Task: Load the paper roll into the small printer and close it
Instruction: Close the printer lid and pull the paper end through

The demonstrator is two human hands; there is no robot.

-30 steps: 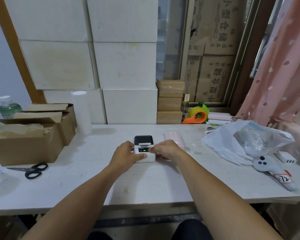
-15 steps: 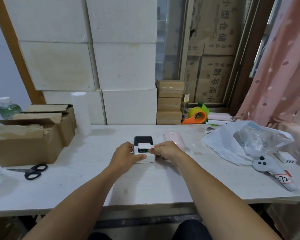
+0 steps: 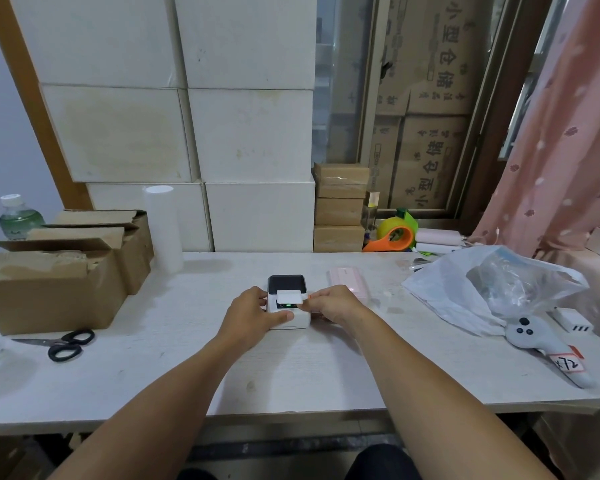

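- Small white box-shaped printer with a black top lid [image 3: 287, 299] sits on the pale wood-grain table [image 3: 291, 368], between the two hands. Lid looks down; green light lit on the front panel, just past the left thumb tip.
- Left hand [image 3: 253, 311]: fingers curled onto the printer's left side, thumb laid across its near front edge. Clamped on the body.
- Right hand [image 3: 329, 303]: fingertips together at the right corner of the short white paper strip [image 3: 289, 298] coming out of the slot. Can't tell for sure whether they pinch the strip or just touch it.
- The roll itself isn't visible; presumably inside, judging by the strip.
- Risk: pulling the strip sideways from one corner could tear it ragged or skew the feed.
- Risk: if the lid isn't latched on both sides, a tug could pop it up. Latch state is not readable from here.
- Risk: left grip is the only thing anchoring the printer; ease it and the light body slides toward the pulling fingers.
- Writing: brown cartons [image 3: 426, 157] far beyond the fingers carry "小型仓储", mirrored or rotated on some. Grey plastic handheld controller [image 3: 541, 341], well right of the right hand, has a tag reading roughly "x72". No brand legible on the printer.
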